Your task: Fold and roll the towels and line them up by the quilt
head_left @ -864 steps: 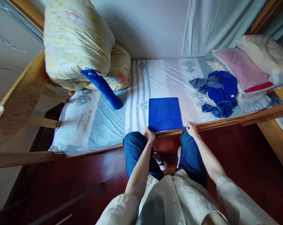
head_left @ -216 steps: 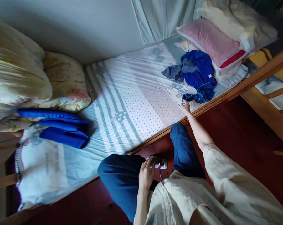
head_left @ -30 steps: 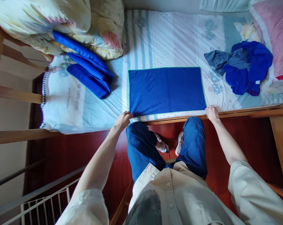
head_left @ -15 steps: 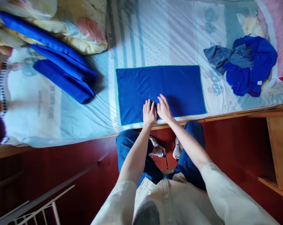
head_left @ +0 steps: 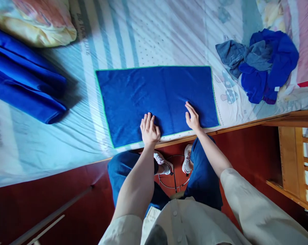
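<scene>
A blue towel (head_left: 154,92) with a thin green edge lies spread out as a rectangle on the bed, close to its front edge. Faint wrinkles show on its left half. My left hand (head_left: 150,129) rests palm down on the towel's lower middle, fingers stretched out and slightly apart. Further right, my right hand (head_left: 193,116) is over the towel's lower right part, fingers extended and thumb apart, its outer edge turned down. Neither hand grips anything.
A crumpled heap of blue and grey cloths (head_left: 268,64) lies at the right of the bed. Folded blue fabric (head_left: 23,75) and a yellow patterned quilt (head_left: 41,23) are at the left. The wooden bed rail (head_left: 246,129) runs along the front, above the red floor (head_left: 246,160).
My hands have moved apart across the towel, the left one leftward and the right one rightward. The view has shifted, so the folded blue fabric sits further left in the picture.
</scene>
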{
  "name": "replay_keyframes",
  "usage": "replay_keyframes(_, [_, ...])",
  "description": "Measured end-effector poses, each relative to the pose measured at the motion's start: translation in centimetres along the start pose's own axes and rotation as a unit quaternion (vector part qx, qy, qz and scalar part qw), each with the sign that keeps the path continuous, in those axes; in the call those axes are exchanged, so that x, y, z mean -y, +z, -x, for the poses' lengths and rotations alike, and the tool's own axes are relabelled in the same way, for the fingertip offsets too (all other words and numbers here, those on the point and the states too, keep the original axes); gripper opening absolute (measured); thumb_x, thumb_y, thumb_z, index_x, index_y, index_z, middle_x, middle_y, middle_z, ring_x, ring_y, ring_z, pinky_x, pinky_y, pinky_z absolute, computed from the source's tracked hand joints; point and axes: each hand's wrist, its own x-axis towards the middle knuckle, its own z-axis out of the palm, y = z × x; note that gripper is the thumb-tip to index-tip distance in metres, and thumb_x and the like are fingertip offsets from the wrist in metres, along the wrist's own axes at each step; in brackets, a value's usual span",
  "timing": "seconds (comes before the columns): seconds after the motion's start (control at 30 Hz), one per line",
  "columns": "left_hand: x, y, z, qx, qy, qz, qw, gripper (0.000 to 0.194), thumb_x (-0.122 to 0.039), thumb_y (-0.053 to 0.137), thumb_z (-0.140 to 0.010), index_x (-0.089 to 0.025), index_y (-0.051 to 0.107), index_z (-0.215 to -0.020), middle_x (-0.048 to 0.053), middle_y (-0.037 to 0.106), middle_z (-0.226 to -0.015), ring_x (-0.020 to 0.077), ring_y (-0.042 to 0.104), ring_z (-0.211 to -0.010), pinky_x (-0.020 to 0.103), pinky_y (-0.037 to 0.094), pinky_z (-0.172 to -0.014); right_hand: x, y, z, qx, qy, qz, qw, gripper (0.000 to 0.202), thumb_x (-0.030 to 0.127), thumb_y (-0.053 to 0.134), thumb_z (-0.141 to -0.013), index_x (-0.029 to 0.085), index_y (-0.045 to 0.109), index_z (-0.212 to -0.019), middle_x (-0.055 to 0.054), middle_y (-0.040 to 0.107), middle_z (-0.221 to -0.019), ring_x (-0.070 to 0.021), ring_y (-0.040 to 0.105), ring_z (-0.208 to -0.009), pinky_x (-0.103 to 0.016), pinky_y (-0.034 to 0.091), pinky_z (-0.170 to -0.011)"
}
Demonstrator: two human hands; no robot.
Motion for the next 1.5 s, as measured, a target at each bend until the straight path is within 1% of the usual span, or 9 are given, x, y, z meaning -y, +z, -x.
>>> replay_keyframes(0.27, [0.4,0.2,0.0,0.001,0.01,-0.001,1.0,0.059,-0.03,0.048,-0.094,-0.014,0.055,-0.15,0.018,0.042,-0.167,0.0323,0.027,-0.162,0.058,0.018,-0.133,-10.1,-6.9,0.3,-0.101,0.041,0.04,0.993,0.051,0.035,0.037,-0.106,0.014,0.057,-0.147,-0.019,0.057,-0.156,-0.0248,0.054,-0.146,-0.045,0.047,-0.121])
replay_keyframes(0.43, [0.3,0.3,-0.1,-0.002,0.008,0.002,1.0,0.058,-0.03,0.047,-0.095,-0.014,0.055,-0.149,0.017,0.042,-0.167,0.0309,0.026,-0.162,0.057,0.017,-0.133,-12.4,-8.6,-0.5,-0.149,0.083,0.018,0.985,0.051,0.034,0.04,-0.102,0.013,0.058,-0.146,-0.02,0.06,-0.152,-0.0269,0.062,-0.138,-0.049,0.053,-0.115])
replay_keyframes(0.5, [0.2,0.3,-0.2,0.005,0.006,0.004,1.0,0.058,-0.03,0.046,-0.095,-0.014,0.055,-0.15,0.017,0.041,-0.167,0.0306,0.026,-0.162,0.057,0.017,-0.133,-10.9,-7.8,-1.1,-0.17,0.081,0.033,0.982,0.051,0.033,0.038,-0.103,0.015,0.059,-0.146,-0.019,0.059,-0.153,-0.0275,0.058,-0.142,-0.052,0.048,-0.119])
replay_keyframes(0.6, [0.2,0.3,-0.3,0.011,0.002,0.001,1.0,0.058,-0.03,0.045,-0.095,-0.013,0.055,-0.149,0.017,0.041,-0.167,0.03,0.026,-0.162,0.056,0.017,-0.134,-5.6,-4.3,-1.6,-0.16,0.048,0.064,0.984,0.051,0.033,0.033,-0.106,0.018,0.057,-0.149,-0.016,0.053,-0.159,-0.0264,0.042,-0.155,-0.055,0.035,-0.129])
replay_keyframes(0.73, [0.1,0.2,-0.2,0.011,-0.005,-0.004,1.0,0.057,-0.029,0.044,-0.095,-0.012,0.055,-0.149,0.017,0.042,-0.167,0.0291,0.025,-0.163,0.055,0.017,-0.134,3.4,2.5,-1.1,-0.048,0.041,0.091,0.994,0.055,0.036,0.033,-0.109,0.02,0.046,-0.159,-0.013,0.035,-0.172,-0.0259,0.023,-0.164,-0.057,0.022,-0.133])
replay_keyframes(0.83, [0.0,0.1,-0.2,0.017,-0.012,-0.002,1.0,0.057,-0.029,0.044,-0.095,-0.013,0.055,-0.149,0.017,0.042,-0.167,0.0291,0.025,-0.163,0.054,0.016,-0.134,7.3,5.9,-0.4,0.017,0.074,0.106,0.991,0.058,0.037,0.036,-0.109,0.018,0.041,-0.163,-0.014,0.029,-0.174,-0.0272,0.02,-0.165,-0.058,0.017,-0.133])
replay_keyframes(1.3, [-1.0,-0.4,-0.3,-0.006,-0.033,-0.005,0.999,0.05,-0.024,0.038,-0.099,-0.013,0.059,-0.142,0.019,0.05,-0.161,0.0268,0.033,-0.16,0.056,0.024,-0.132,8.0,6.8,-0.3,-0.006,0.092,0.129,0.987,0.057,0.026,0.037,-0.103,0.013,0.051,-0.157,-0.017,0.043,-0.167,-0.0271,0.032,-0.161,-0.057,0.021,-0.132])
replay_keyframes(1.4, [-2.9,0.7,-1.0,-0.028,-0.041,0.029,0.998,0.049,-0.027,0.03,-0.104,-0.014,0.057,-0.143,0.019,0.047,-0.163,0.0256,0.029,-0.161,0.057,0.023,-0.132,7.5,7.1,-0.2,-0.009,0.094,0.128,0.987,0.057,0.025,0.039,-0.102,0.015,0.052,-0.156,-0.017,0.044,-0.166,-0.0268,0.033,-0.16,-0.057,0.023,-0.131])
replay_keyframes(1.5, [-6.1,3.0,-2.3,0.003,-0.002,0.122,0.993,0.053,-0.036,0.026,-0.108,-0.017,0.048,-0.152,0.017,0.04,-0.168,0.0242,0.024,-0.163,0.053,0.024,-0.133,6.8,7.3,-0.3,0.008,0.098,0.131,0.986,0.057,0.023,0.037,-0.102,0.017,0.051,-0.157,-0.016,0.044,-0.166,-0.0266,0.035,-0.159,-0.059,0.027,-0.13])
